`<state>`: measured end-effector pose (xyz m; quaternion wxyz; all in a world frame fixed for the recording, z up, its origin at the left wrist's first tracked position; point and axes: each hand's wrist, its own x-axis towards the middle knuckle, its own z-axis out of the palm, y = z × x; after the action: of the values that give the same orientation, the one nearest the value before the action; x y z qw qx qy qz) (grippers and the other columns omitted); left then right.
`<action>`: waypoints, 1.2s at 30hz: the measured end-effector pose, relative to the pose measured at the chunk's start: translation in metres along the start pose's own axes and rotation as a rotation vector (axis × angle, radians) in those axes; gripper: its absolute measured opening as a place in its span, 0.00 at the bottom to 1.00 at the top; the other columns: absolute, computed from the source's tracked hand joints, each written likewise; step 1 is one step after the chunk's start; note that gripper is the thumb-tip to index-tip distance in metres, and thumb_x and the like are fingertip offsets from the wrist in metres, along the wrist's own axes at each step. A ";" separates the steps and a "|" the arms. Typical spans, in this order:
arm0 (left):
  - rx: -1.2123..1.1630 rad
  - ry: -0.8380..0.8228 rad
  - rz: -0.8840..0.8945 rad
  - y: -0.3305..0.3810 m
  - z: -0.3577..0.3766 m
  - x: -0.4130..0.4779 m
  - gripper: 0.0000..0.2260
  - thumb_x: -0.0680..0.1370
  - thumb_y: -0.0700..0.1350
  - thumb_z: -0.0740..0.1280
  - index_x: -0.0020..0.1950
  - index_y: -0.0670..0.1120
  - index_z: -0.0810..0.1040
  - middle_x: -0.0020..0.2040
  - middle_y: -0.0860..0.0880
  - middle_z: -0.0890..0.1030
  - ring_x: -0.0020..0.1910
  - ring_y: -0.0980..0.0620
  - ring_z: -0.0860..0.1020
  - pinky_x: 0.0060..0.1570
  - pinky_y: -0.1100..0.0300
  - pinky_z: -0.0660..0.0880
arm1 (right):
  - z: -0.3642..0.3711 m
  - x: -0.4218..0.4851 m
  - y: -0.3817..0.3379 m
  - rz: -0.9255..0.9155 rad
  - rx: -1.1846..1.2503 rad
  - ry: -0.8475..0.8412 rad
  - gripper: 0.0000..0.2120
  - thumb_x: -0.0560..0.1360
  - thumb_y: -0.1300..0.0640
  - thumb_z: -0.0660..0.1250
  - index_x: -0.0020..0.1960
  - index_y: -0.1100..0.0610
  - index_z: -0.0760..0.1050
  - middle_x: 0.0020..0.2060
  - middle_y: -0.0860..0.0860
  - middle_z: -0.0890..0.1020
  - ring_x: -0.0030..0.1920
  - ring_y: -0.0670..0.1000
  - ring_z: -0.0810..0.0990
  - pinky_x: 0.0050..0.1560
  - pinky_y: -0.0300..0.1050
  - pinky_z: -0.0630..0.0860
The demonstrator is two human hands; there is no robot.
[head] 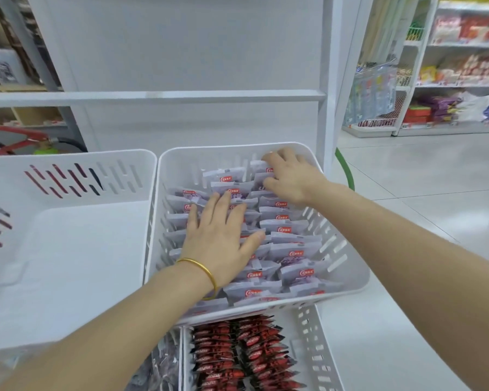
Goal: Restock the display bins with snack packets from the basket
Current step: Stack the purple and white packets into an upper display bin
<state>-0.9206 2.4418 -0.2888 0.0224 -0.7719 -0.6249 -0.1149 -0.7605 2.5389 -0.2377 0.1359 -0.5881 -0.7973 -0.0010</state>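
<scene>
Packets (291, 253) fill centre bin (356, 273) in rows running near-to-far, long axes across frame, logos up. L hand (218, 238) flat on them, fingers straight; R hand (291, 179) at bin's upper right, fingers curled round packets

red packets (237, 356) cut off below, far shelves (463, 52) blurred

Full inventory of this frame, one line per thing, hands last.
pale purple packets: many, red logos, in rows in upper right bin
upper right bin: one, white, slotted, centre
left bin: one, white, beside it
red-black packets: many, in lower bin
lower bin: one, white, bottom centre
dark packets: several, left of lower bin
store shelves: white, stocked, far right
bangle: one, gold, left wrist
left hand: flat on pale purple packets
right hand: fingers curled over packets, far right corner
</scene>
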 end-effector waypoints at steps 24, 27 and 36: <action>-0.004 0.050 -0.006 -0.001 0.004 -0.005 0.29 0.79 0.62 0.47 0.77 0.49 0.51 0.78 0.51 0.45 0.76 0.52 0.41 0.74 0.48 0.39 | 0.028 -0.021 -0.014 0.029 0.004 -0.016 0.25 0.81 0.41 0.44 0.76 0.44 0.47 0.77 0.47 0.50 0.76 0.57 0.46 0.72 0.60 0.54; -0.002 0.030 -0.010 -0.001 0.004 -0.004 0.29 0.79 0.62 0.47 0.77 0.49 0.51 0.78 0.50 0.45 0.76 0.52 0.41 0.74 0.47 0.39 | 0.027 -0.019 -0.016 0.051 -0.024 -0.061 0.26 0.80 0.40 0.43 0.77 0.44 0.46 0.77 0.48 0.49 0.76 0.57 0.45 0.73 0.61 0.52; -0.117 0.170 0.105 0.001 -0.049 -0.057 0.35 0.73 0.67 0.43 0.74 0.49 0.60 0.77 0.47 0.54 0.76 0.48 0.49 0.74 0.50 0.48 | -0.012 -0.137 -0.035 -0.020 0.236 0.409 0.27 0.79 0.42 0.47 0.76 0.50 0.57 0.73 0.53 0.62 0.73 0.55 0.58 0.72 0.47 0.52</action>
<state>-0.9384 2.3786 -0.2526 0.0362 -0.7908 -0.5718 -0.2152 -0.7535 2.3975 -0.2501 0.3623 -0.5478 -0.7535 -0.0281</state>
